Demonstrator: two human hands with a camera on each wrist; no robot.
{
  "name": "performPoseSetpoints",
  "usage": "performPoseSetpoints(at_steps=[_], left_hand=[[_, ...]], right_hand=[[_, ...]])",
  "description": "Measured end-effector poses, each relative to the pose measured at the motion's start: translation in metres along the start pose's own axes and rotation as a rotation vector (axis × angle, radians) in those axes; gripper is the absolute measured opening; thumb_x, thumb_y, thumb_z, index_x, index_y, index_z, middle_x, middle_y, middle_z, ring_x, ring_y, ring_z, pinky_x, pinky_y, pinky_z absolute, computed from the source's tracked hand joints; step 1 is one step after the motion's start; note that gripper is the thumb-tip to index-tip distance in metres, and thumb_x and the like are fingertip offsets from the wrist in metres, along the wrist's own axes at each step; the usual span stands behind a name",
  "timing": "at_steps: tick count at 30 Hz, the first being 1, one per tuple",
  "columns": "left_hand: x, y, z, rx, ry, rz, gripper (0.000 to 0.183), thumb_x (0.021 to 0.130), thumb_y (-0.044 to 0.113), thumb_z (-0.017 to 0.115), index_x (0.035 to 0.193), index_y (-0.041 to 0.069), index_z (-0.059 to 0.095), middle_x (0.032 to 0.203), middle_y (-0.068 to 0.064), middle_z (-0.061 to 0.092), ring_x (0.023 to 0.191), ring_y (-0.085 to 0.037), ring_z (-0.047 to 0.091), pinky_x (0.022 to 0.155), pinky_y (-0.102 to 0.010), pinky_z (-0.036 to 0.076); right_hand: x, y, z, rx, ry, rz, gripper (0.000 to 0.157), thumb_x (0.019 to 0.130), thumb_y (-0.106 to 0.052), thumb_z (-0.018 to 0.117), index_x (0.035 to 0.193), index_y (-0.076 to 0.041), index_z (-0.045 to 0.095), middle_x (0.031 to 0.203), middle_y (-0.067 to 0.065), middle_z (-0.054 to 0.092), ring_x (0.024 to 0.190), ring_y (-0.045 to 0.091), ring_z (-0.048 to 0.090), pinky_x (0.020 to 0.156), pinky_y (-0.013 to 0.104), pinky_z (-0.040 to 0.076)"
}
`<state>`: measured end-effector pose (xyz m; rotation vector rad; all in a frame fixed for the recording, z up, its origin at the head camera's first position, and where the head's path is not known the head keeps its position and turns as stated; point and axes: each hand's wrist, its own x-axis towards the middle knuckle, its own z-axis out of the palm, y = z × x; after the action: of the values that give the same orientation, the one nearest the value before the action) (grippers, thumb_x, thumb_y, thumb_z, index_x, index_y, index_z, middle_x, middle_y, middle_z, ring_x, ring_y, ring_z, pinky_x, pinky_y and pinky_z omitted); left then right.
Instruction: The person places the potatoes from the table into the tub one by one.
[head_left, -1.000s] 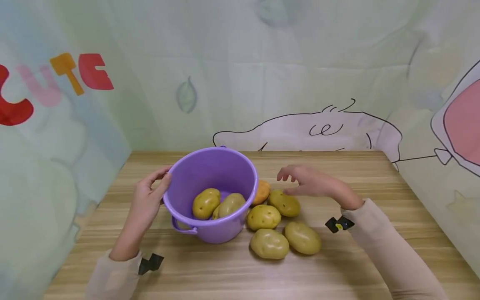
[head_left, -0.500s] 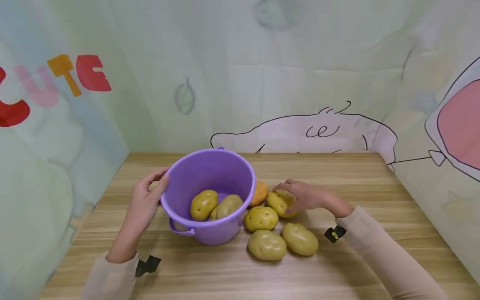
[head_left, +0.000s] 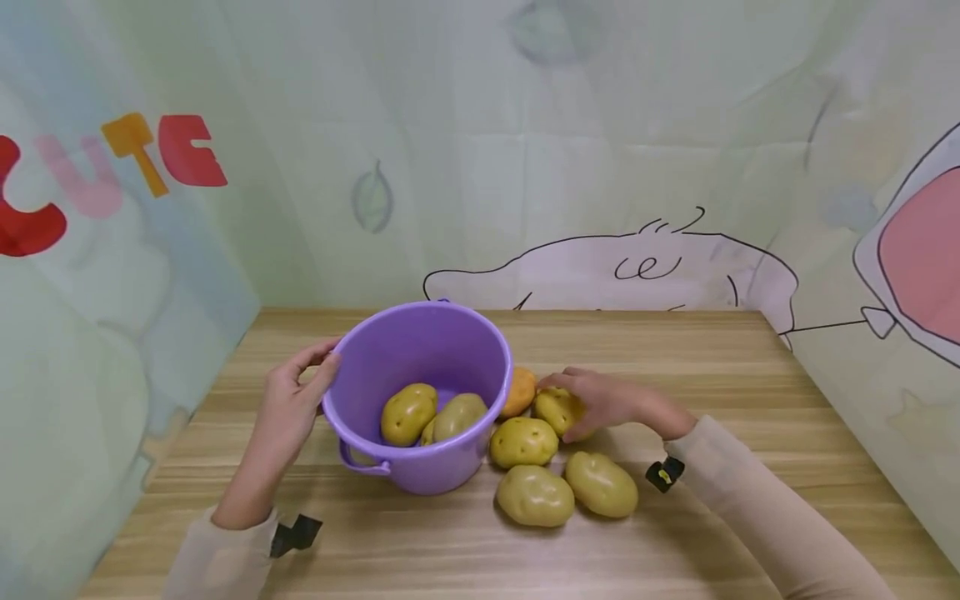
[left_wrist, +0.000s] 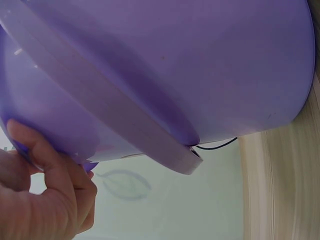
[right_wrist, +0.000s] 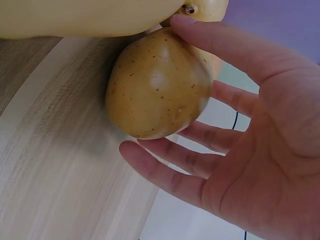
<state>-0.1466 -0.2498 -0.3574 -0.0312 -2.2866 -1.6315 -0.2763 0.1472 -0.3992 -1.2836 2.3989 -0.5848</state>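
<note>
In the head view my left hand (head_left: 292, 404) grips the rim of a purple bucket (head_left: 442, 471), thumb outside and fingers behind the edge. The bucket leans toward me, and several potatoes (head_left: 408, 414) lie inside it. The left wrist view has the bucket's side and handle (left_wrist: 110, 105) close up. To the right of the bucket, my right hand (head_left: 615, 402) reaches round a yellow-brown potato (head_left: 556, 408) on the table. In the right wrist view the thumb lies along one side of this speckled potato (right_wrist: 157, 87), with the other fingers curved along its opposite side.
Close in front of the held potato lie three more potatoes (head_left: 522, 442) on the wooden table (head_left: 390, 542). An orange potato-shaped thing (head_left: 519, 392) sits against the bucket, partly hidden. A printed cloth backdrop (head_left: 480, 200) stands behind the table and at both sides.
My right hand has come down and left from above the table onto the potato, its fingers closing round it. The left hand keeps its hold on the bucket rim.
</note>
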Motion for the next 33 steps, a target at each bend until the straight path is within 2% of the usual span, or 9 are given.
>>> performPoseSetpoints(at_steps=[8,16,22,28,33], left_hand=[[-0.001,0.001,-0.002,0.008,0.005,-0.006,0.048,0.106,0.028,0.051,0.140,-0.006,0.052,0.114,-0.016,0.051,0.073,-0.009,0.068,0.064,-0.024,0.063],[0.000,0.001,0.001,-0.016,0.004,-0.001,0.046,0.106,0.026,0.052,0.138,-0.007,0.053,0.113,-0.019,0.051,0.070,-0.009,0.069,0.062,-0.024,0.062],[-0.002,0.001,0.001,-0.036,0.001,-0.009,0.048,0.105,0.027,0.052,0.139,-0.007,0.052,0.116,-0.019,0.051,0.074,-0.011,0.070,0.066,-0.027,0.063],[0.001,0.002,-0.001,-0.014,-0.001,0.002,0.048,0.105,0.028,0.052,0.139,-0.006,0.052,0.118,-0.021,0.052,0.075,-0.015,0.071,0.067,-0.030,0.063],[-0.005,0.003,0.000,-0.004,0.003,-0.009,0.047,0.105,0.028,0.052,0.138,-0.006,0.052,0.119,-0.022,0.052,0.076,-0.014,0.070,0.068,-0.029,0.064]], right_hand=[[0.004,0.000,0.002,-0.038,0.016,-0.046,0.072,0.077,-0.019,0.084,0.137,0.000,0.050,0.130,0.018,0.055,0.119,0.034,0.053,0.102,0.054,0.048],[0.002,0.003,0.004,-0.050,0.045,-0.037,0.071,0.076,-0.019,0.083,0.136,0.000,0.051,0.129,0.017,0.056,0.117,0.032,0.054,0.100,0.051,0.050],[0.002,0.003,0.004,-0.045,0.044,-0.029,0.070,0.078,-0.021,0.082,0.136,0.002,0.051,0.128,0.016,0.058,0.117,0.032,0.054,0.099,0.048,0.050],[0.000,0.005,0.001,-0.059,0.067,-0.045,0.071,0.077,-0.022,0.082,0.136,0.003,0.051,0.128,0.018,0.058,0.116,0.033,0.055,0.098,0.049,0.051],[-0.006,0.004,0.005,-0.049,0.053,0.003,0.071,0.079,-0.024,0.082,0.137,0.002,0.051,0.132,0.019,0.057,0.120,0.034,0.053,0.102,0.052,0.049]])
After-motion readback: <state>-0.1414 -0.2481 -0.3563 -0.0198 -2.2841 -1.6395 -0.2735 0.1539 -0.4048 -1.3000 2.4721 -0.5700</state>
